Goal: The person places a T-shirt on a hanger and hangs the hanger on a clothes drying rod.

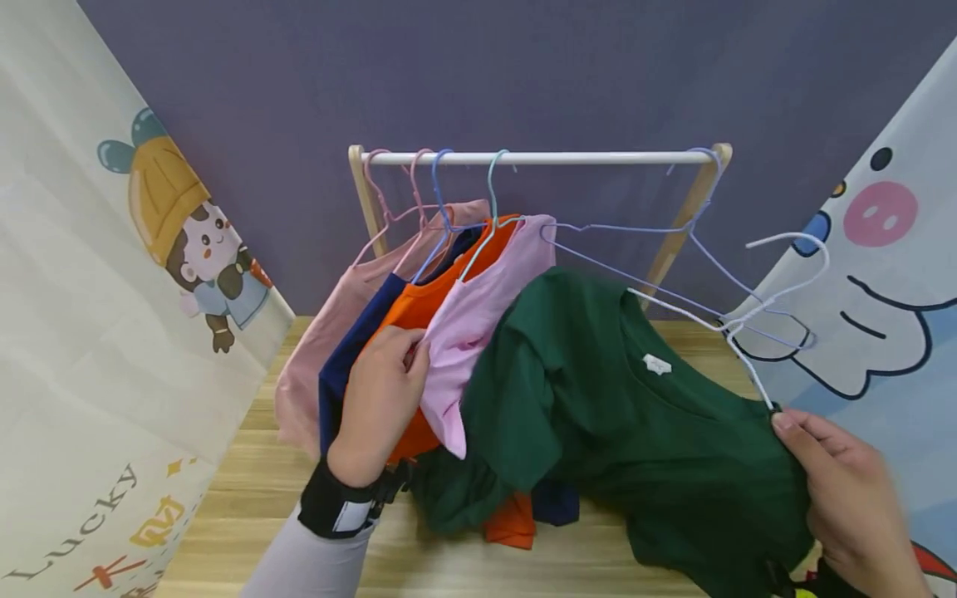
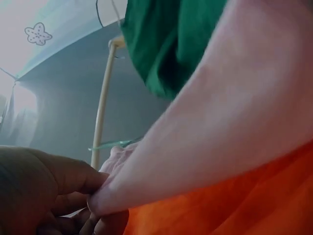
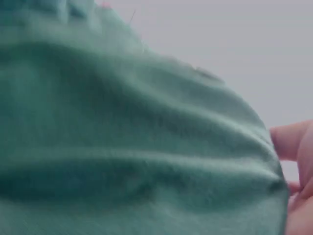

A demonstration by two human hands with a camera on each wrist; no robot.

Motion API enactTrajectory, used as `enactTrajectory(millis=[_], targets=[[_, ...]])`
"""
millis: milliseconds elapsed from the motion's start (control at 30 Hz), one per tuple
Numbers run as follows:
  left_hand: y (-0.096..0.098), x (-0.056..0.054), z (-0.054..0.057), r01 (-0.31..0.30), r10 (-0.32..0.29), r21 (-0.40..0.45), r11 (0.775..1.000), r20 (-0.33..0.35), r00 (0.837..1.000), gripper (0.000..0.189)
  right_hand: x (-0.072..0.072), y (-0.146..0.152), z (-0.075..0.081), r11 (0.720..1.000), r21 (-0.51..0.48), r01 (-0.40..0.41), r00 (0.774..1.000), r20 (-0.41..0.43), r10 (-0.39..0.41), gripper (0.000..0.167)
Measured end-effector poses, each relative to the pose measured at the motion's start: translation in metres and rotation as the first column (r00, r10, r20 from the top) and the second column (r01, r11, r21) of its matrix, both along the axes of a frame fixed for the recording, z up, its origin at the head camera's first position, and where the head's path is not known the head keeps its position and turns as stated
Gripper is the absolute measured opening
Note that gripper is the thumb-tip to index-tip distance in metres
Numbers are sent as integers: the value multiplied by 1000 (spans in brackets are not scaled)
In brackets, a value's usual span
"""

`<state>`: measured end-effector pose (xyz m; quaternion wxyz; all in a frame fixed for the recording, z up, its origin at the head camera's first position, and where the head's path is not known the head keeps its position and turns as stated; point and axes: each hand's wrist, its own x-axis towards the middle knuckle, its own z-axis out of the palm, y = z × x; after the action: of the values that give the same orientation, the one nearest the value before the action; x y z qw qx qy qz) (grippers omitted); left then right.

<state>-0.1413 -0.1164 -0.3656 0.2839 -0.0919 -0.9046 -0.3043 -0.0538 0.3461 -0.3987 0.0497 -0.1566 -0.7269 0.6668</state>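
Observation:
My left hand [image 1: 385, 390] pinches the edge of a light pink shirt [image 1: 478, 324] hanging from a mint hanger [image 1: 492, 187]. In the left wrist view, thumb and fingertips close on a fold of this pink cloth [image 2: 161, 161]. My right hand [image 1: 848, 477] holds the shoulder of a dark green T-shirt [image 1: 695, 457], gripping it at the end of a white hanger [image 1: 781, 291]. The hanger sits in the neck opening, its hook up and off the rail. Green cloth [image 3: 137, 147] fills most of the right wrist view, with the right fingers at its edge.
A small rack with a white rail [image 1: 583, 158] stands on a wooden table [image 1: 247, 498]. Dusty pink [image 1: 321, 349], navy [image 1: 332, 365] and orange [image 1: 411, 311] shirts hang at its left. A bare lavender hanger [image 1: 635, 228] hangs right. Orange cloth [image 1: 512, 523] lies below the green shirt.

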Motion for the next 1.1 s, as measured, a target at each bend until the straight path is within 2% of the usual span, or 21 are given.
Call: enactTrajectory(millis=[67,167,267,333,400,467,533,667,767,900,1100], targets=[[2,3,1,19,-19,4,1000,3,1000,14,-5,-13,5,994,-101,-39,998,-49,35,12],[3,5,2,38,-38,9,999,0,999,13,-12,-31,11,955,-268,-129,986,-139,94,16],[5,6,2,60,-60,24,998,-1,998,12,-17,-45,20,895,-401,-192,969,-224,108,21],[5,7,2,74,-74,31,997,-3,997,12,-20,-50,27,837,-489,-248,949,-295,109,25],[6,7,3,90,-90,38,995,-7,996,11,-23,-57,36,790,-532,-305,925,-363,113,28],[6,7,4,103,-103,40,994,-8,995,9,-27,-66,44,764,-544,-348,904,-410,119,29],[6,8,5,121,-121,52,991,2,993,8,-33,-79,52,769,-517,-376,885,-446,133,29],[9,10,7,168,-176,101,981,76,982,10,-51,-111,65,790,-478,-384,868,-478,132,21],[13,12,8,189,-209,146,971,136,968,15,-63,-132,73,760,-492,-425,856,-491,161,18],[16,14,9,192,-223,183,964,172,959,17,-76,-158,82,745,-491,-452,861,-458,221,15],[22,15,7,201,-232,183,962,166,958,18,-103,-187,86,731,-490,-475,868,-395,300,11]])
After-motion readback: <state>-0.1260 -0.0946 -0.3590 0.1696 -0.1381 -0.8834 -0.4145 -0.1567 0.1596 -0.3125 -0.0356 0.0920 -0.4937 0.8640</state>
